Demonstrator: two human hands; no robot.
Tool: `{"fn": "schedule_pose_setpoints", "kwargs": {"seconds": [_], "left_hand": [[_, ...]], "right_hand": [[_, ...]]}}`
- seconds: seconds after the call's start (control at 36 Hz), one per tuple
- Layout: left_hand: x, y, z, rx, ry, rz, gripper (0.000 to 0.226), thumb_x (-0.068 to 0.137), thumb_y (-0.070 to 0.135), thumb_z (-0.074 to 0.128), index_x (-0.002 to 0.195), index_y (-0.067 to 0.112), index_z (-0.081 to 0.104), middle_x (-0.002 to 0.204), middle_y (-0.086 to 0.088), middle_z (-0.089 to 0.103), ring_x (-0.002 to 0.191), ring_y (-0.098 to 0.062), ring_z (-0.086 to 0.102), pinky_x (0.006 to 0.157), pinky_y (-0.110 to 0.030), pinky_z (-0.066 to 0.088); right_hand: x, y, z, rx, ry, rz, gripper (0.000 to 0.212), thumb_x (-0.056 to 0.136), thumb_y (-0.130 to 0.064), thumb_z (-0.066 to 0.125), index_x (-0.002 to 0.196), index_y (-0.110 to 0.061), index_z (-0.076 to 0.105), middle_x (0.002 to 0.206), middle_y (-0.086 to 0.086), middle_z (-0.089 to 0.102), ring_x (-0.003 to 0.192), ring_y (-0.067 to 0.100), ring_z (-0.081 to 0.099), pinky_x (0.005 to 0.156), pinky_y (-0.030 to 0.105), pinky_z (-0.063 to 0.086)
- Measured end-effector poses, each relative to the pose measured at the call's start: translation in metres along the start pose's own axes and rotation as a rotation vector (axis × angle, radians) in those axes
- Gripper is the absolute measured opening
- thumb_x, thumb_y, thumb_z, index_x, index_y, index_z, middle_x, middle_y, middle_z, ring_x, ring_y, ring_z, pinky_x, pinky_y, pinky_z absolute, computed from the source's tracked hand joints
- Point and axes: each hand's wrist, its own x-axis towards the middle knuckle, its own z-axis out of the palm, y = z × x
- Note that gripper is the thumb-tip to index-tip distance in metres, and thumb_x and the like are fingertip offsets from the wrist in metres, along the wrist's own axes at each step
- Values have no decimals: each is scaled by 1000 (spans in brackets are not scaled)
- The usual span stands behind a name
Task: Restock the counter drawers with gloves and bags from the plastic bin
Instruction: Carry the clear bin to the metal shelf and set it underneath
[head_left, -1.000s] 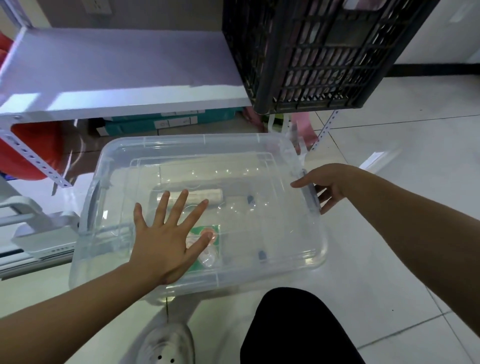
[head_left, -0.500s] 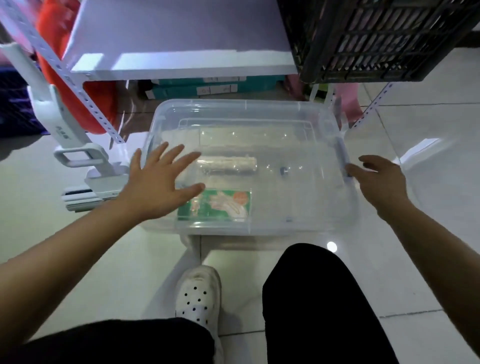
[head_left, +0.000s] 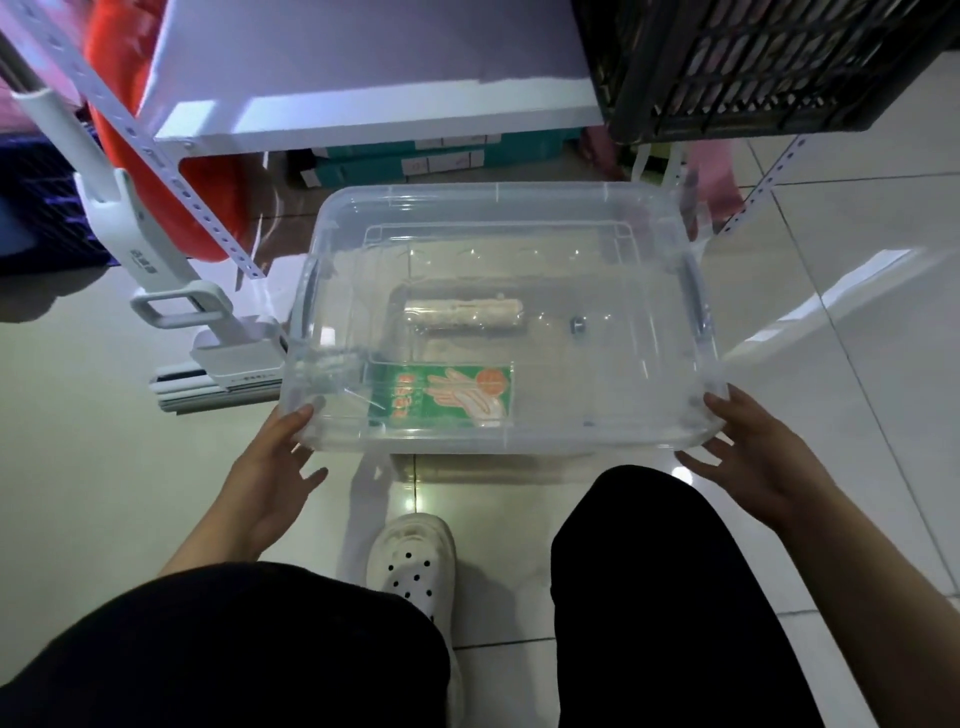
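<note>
Both hands (head_left: 275, 467) (head_left: 753, 457) at the near corners of the lidded plastic bin (head_left: 498, 208).

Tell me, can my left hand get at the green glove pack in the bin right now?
Probably not yet. The clear lid appears to cover the plastic bin, over the green glove pack. The left hand sits at the bin's near-left corner, outside.

Clear plastic bin (head_left: 696, 312) holding a green glove packet (head_left: 441, 395) printed with orange hands and a pale beige roll (head_left: 462, 313); white perforated shoe (head_left: 413, 556), black crate (head_left: 753, 62), glossy cream floor tiles (head_left: 857, 322), red bag (head_left: 208, 171)
</note>
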Motion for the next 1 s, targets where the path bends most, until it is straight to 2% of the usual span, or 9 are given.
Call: {"fn": "schedule_pose_setpoints", "kwargs": {"seconds": [0.14,0.28,0.39,0.44,0.5,0.61,0.78,0.89,1.0], "left_hand": [[2,25,12,-112,-49,25,26,88,39,64,113,35,63,115,8,65,113,-22,56,98,-66,42],[-9,64,30,-155,21,58,35,87,34,66,120,24,60,113,-3,66,106,-25,61,90,-66,50],[-39,80,28,-156,10,99,31,87,35,66,116,25,71,115,-6,69,109,-27,64,89,-65,51],[-52,94,24,-119,9,124,43,89,38,62,129,22,65,118,-7,68,116,-31,60,89,-67,51],[-62,110,20,-96,40,150,49,89,39,61,133,18,60,108,-5,70,113,-35,61,87,-69,51],[-78,136,15,-124,103,188,41,88,35,60,126,20,63,88,-2,73,105,-34,65,89,-75,45],[-99,170,0,-179,78,280,32,86,34,60,115,23,68,106,-1,71,118,-32,59,86,-78,44],[-103,196,0,-210,45,368,34,82,35,62,113,23,70,126,-4,63,130,-31,53,87,-77,44],[-93,229,5,-237,13,432,54,84,36,55,134,17,61,138,-9,57,136,-32,48,91,-76,43]], "right_hand": [[-3,-27,8,56,-60,-21,28,85,-33,65,112,-39,68,112,-9,67,118,27,57,100,59,42],[-13,-57,20,111,-63,-8,13,89,-30,63,101,-36,67,118,0,61,121,33,55,98,65,42],[-27,-78,25,91,-64,-31,29,89,-30,64,118,-28,66,124,5,64,121,35,58,97,64,45],[-34,-90,29,74,-60,-42,33,86,-32,67,119,-25,66,126,7,65,119,35,59,97,64,45],[-43,-103,38,65,-53,-48,32,81,-33,71,112,-25,69,122,8,66,118,34,59,97,64,45],[-55,-121,60,94,-78,-65,31,80,-31,71,110,-24,69,121,8,65,117,34,59,99,64,44],[-71,-145,90,95,-137,-154,33,84,-27,68,117,-24,67,117,5,71,114,32,63,96,64,46],[-78,-168,111,67,-175,-282,33,75,-28,73,108,-27,71,107,0,76,108,27,68,90,60,51],[-77,-202,133,52,-224,-392,28,79,-30,74,106,-24,73,92,-3,75,89,20,70,82,49,56]]}}
